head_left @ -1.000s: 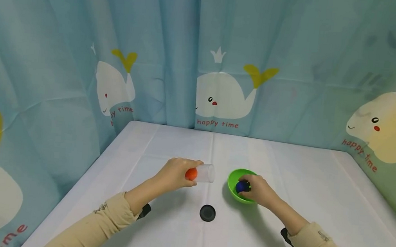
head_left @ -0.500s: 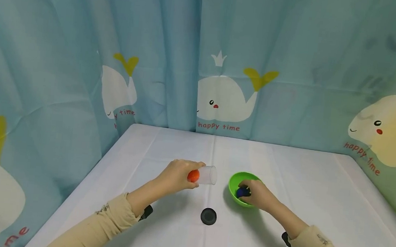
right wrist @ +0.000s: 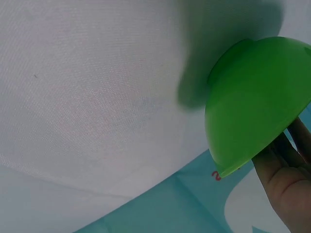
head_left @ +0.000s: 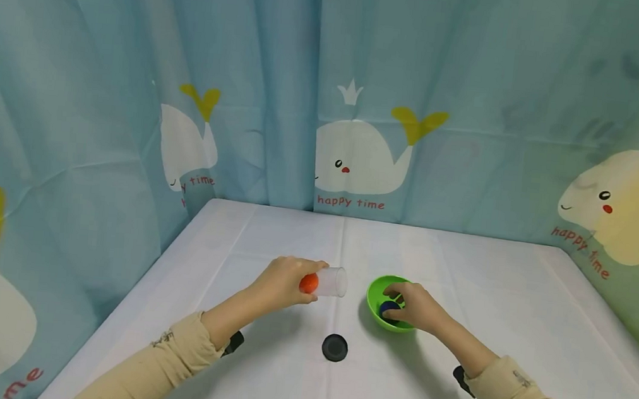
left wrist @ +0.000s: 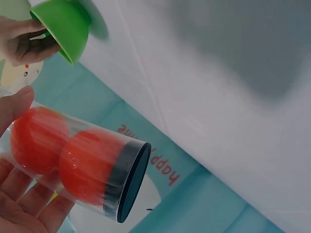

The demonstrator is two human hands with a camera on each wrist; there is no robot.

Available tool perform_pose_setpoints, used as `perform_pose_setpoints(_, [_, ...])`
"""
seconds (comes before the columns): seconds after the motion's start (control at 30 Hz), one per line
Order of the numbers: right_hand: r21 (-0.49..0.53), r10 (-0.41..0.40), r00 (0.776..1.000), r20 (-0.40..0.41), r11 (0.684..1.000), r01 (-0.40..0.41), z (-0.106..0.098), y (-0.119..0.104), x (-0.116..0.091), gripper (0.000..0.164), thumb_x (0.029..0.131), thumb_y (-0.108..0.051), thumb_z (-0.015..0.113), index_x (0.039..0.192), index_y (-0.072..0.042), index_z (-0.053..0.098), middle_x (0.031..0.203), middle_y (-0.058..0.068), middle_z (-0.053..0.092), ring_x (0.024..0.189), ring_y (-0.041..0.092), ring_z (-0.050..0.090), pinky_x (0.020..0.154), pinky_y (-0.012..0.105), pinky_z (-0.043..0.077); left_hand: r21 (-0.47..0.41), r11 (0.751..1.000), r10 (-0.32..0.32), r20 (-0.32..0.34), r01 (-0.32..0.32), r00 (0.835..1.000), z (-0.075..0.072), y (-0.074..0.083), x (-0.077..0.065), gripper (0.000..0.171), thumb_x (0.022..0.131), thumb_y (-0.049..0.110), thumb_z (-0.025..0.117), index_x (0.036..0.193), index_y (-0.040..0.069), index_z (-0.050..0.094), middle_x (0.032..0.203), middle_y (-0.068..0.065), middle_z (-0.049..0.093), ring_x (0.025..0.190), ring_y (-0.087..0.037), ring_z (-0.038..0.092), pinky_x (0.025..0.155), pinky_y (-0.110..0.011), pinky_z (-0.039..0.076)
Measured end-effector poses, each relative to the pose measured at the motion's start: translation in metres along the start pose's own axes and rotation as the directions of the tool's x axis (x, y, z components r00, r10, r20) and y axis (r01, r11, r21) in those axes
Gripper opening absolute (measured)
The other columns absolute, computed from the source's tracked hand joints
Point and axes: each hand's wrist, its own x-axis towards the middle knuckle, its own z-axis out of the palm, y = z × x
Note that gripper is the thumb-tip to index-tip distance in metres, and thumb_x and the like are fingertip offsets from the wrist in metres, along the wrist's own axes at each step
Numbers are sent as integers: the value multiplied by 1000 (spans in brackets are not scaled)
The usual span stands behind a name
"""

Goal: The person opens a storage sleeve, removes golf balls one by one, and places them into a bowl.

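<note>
In the head view my left hand (head_left: 284,282) grips a clear plastic tube (head_left: 333,282) lying sideways above the table, its open mouth toward the bowl. The left wrist view shows two orange balls (left wrist: 92,165) inside it, by its black end cap (left wrist: 132,182). My right hand (head_left: 418,305) reaches over the rim of a green bowl (head_left: 376,285). A dark blue ball (head_left: 388,311) sits low in that bowl, the thumb overlapping it and the forefinger arched apart above. From the right wrist, the bowl's wall hides the ball and fingertips.
A round black lid (head_left: 335,348) lies on the white-covered table (head_left: 259,371), in front of and between the hands. Blue curtains (head_left: 273,81) printed with whales stand along the table's back and sides.
The blue ball has dropped slightly lower in the green bowl, and the right fingers have loosened and spread around it. The left hand keeps the tube in nearly the same place.
</note>
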Motion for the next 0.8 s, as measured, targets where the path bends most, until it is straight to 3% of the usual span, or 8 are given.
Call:
perform_pose_setpoints(0.4, [6, 17, 1000, -25, 1000, -17, -4, 0, -2, 34, 78, -9, 74, 105, 8, 64, 104, 21, 67, 87, 30, 65, 75, 36, 55, -23, 1000, -2, -16, 2, 1000, 2, -2, 2, 52, 70, 15, 83, 118, 7, 66, 112, -10, 70, 88, -24, 66, 77, -38, 54])
perform_pose_setpoints(0.8, [120, 33, 992, -119, 993, -19, -11, 3, -1, 24, 83, -7, 68, 100, 9, 64, 94, 19, 69, 83, 29, 66, 76, 40, 55, 17, 1000, 5, -21, -5, 1000, -2, -3, 2, 51, 70, 16, 83, 118, 8, 66, 111, -8, 70, 86, -22, 66, 76, -35, 55])
